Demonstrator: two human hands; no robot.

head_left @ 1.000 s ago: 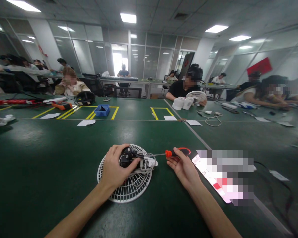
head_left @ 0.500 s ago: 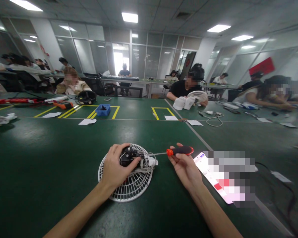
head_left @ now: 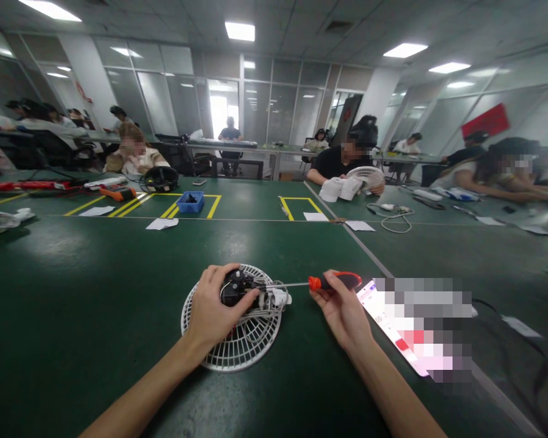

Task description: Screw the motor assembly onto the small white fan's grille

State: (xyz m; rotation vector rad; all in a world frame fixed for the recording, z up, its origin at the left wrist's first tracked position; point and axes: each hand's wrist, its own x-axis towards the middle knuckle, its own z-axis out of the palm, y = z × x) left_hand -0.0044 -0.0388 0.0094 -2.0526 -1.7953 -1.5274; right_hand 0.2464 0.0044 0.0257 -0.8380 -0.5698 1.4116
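Note:
A round white fan grille (head_left: 235, 359) lies on the green table, with a black fan motor (head_left: 232, 293) and bundled wires on top of it. My left hand (head_left: 214, 307) is closed around the motor, thumb on its near right side. In my right hand (head_left: 344, 313) is a screwdriver (head_left: 317, 282) with a red and black handle, held between thumb and fingers. Its shaft runs level to the left, and the tip meets the motor assembly near a white plastic part (head_left: 278, 298). The exact contact point of the tip is too small to make out.
A lit phone (head_left: 399, 344) lies right of my right hand, partly blurred out. Farther off are a blue bin (head_left: 190, 202), paper slips (head_left: 162, 224), a white cable (head_left: 397, 219) and yellow tape marks. Across the table a person (head_left: 342, 161) handles another fan.
The fingers of my right hand have shifted their grip on the screwdriver handle, and the handle has moved slightly right. My left hand and the motor stay in place.

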